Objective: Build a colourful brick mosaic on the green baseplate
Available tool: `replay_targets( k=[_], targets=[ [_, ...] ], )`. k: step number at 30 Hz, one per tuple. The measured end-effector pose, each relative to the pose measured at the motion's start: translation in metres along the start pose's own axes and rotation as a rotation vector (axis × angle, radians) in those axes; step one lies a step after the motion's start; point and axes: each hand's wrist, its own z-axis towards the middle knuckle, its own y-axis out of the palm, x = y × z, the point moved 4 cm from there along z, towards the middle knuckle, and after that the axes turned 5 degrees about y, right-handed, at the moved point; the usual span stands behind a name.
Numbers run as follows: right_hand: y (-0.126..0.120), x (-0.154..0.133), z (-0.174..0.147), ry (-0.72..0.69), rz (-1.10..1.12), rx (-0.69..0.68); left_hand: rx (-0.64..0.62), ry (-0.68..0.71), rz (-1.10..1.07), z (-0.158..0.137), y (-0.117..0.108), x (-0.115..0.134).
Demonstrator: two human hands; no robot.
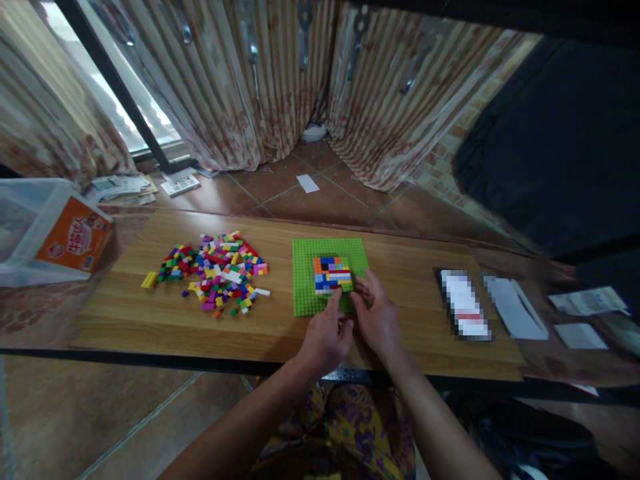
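A square patch of multicoloured toy bricks (pixel 331 272) sits on a green baseplate (pixel 303 250) on the wooden table. My left hand (pixel 325 339) has its index finger stretched out to the patch's front edge, the tip touching or just over the bricks. Its other fingers are partly curled, with the thumb apart. Along the right side of the patch, my right hand (pixel 377 317) rests over the baseplate's edge, fingers loosely spread and nothing visibly gripped. Left of the baseplate lies a loose pile of mixed bricks (pixel 227 267).
A clear plastic bin (pixel 30 230) with an orange label stands at the far left. To the right lie a blurred-out phone (pixel 465 303) and white papers (pixel 515 307). The table's dark front edge (pixel 200 362) runs below my wrists. Curtains (pixel 280 87) hang behind.
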Motion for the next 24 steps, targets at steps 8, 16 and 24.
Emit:
replay_targets(
  k=[8, 16, 24],
  targets=[
    [-0.001, 0.01, 0.018, 0.23, 0.091, 0.073, 0.012, 0.0, 0.068, 0.001, 0.0, 0.0],
    [0.006, 0.006, 0.022, 0.255, -0.131, 0.098, -0.001, 0.01, 0.113, 0.001, 0.0, 0.004],
    [0.012, 0.003, 0.021, 0.259, -0.143, 0.097, -0.033, -0.007, 0.21, 0.002, 0.002, 0.004]
  ],
)
